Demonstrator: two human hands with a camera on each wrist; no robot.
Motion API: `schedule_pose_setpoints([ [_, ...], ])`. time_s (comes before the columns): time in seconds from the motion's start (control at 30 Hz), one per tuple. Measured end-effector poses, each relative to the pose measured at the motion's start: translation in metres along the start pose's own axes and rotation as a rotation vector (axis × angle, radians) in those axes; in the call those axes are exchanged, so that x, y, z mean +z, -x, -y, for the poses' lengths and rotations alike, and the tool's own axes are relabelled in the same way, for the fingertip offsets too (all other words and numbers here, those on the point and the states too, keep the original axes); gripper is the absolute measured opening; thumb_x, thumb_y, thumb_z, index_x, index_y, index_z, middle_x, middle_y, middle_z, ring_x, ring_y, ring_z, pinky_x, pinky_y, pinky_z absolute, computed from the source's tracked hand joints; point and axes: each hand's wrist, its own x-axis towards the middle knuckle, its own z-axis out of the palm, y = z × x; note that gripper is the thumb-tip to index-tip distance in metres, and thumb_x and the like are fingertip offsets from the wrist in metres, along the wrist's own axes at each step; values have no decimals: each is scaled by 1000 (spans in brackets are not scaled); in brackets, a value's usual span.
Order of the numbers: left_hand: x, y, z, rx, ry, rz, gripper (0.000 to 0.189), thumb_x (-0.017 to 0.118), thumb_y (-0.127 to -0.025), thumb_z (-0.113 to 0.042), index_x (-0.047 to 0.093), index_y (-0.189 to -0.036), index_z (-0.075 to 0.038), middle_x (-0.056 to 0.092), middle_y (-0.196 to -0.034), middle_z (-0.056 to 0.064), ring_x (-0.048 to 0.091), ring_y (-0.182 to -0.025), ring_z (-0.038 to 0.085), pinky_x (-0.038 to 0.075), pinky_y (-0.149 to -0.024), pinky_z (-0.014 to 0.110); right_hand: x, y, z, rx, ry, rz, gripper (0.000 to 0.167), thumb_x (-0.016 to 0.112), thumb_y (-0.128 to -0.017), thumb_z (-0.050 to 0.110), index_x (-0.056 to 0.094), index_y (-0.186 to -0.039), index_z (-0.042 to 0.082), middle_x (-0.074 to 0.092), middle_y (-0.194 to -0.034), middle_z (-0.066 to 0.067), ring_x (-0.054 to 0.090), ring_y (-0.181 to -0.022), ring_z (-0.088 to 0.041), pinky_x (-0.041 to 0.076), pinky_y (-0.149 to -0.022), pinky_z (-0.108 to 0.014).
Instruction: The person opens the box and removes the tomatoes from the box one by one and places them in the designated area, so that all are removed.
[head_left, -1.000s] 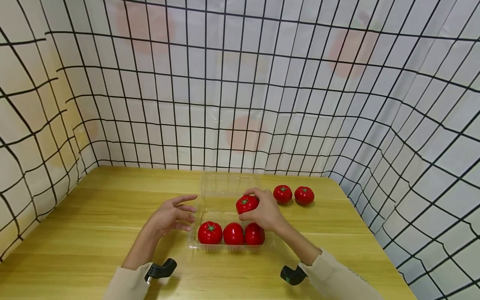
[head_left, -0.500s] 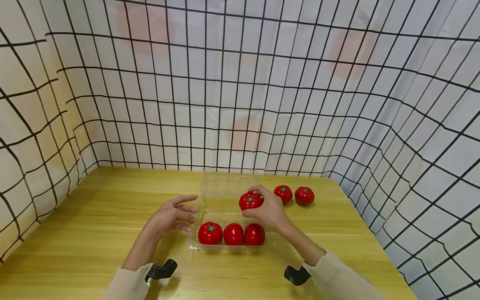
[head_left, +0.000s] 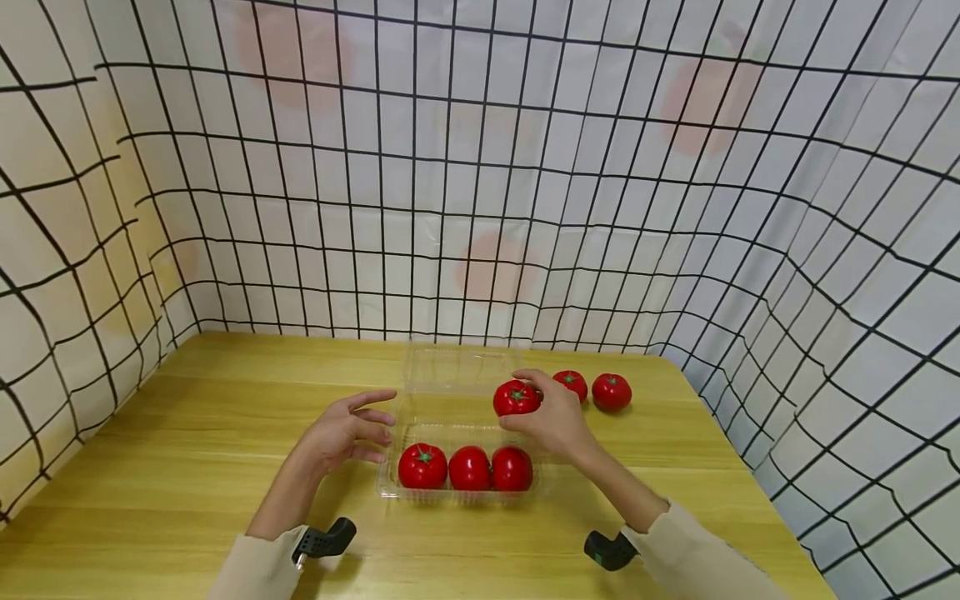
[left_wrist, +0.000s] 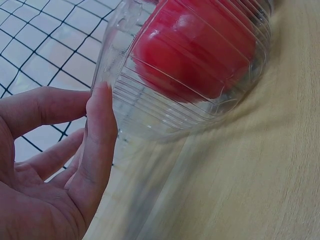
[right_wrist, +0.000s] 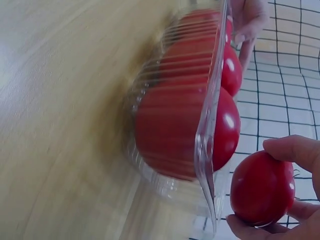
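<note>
My right hand (head_left: 557,417) holds a red tomato (head_left: 516,398) between thumb and fingers, above the back right of a clear plastic clamshell container (head_left: 465,433). The right wrist view shows the held tomato (right_wrist: 262,189) just outside the container's rim (right_wrist: 204,145). Three tomatoes (head_left: 470,468) sit in a row along the container's near side. My left hand (head_left: 341,432) is at the container's left end with fingers extended. Seen from the left wrist, its thumb and a finger (left_wrist: 102,130) are right at the rim, beside a tomato (left_wrist: 195,47) behind the ribbed plastic wall.
Two more tomatoes stand right of the container, one (head_left: 572,385) partly behind my right hand and another (head_left: 612,392) farther right. The open lid (head_left: 461,369) lies toward the back of the wooden table (head_left: 262,383). A black wire grid (head_left: 442,175) encloses the table's back and sides.
My right hand has moved right with its tomato, away from over the container's middle toward the two loose tomatoes. My left hand and the container have stayed in place.
</note>
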Motion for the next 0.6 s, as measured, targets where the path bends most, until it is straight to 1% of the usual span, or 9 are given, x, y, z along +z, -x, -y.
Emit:
schedule_pose_setpoints([
  [0.13, 0, 0, 0, 3, 2, 1, 74, 63, -88, 8, 35, -156, -2, 60, -121, 20, 67, -78, 17, 64, -66, 34, -6, -1, -4, -12, 45, -14, 63, 87, -77, 25, 63, -134, 17, 67, -128, -12, 66, -110, -33, 61, -89, -49],
  [0.4, -1, -1, 1, 4, 0, 3, 74, 63, -88, 8, 35, -156, -2, 60, -119, 20, 67, -78, 17, 64, -66, 35, -18, 1, -11, -19, 48, -24, 63, 86, -78, 30, 63, -135, 15, 66, -131, -12, 64, -115, -34, 59, -94, -50],
  [0.6, 0, 0, 1, 7, 1, 4, 74, 63, -88, 9, 35, -156, -2, 60, -119, 20, 67, -77, 17, 64, -66, 35, -27, 4, -18, -21, 74, -48, 68, 85, -81, 34, 59, -140, 10, 63, -137, -16, 63, -120, -36, 57, -97, -53],
])
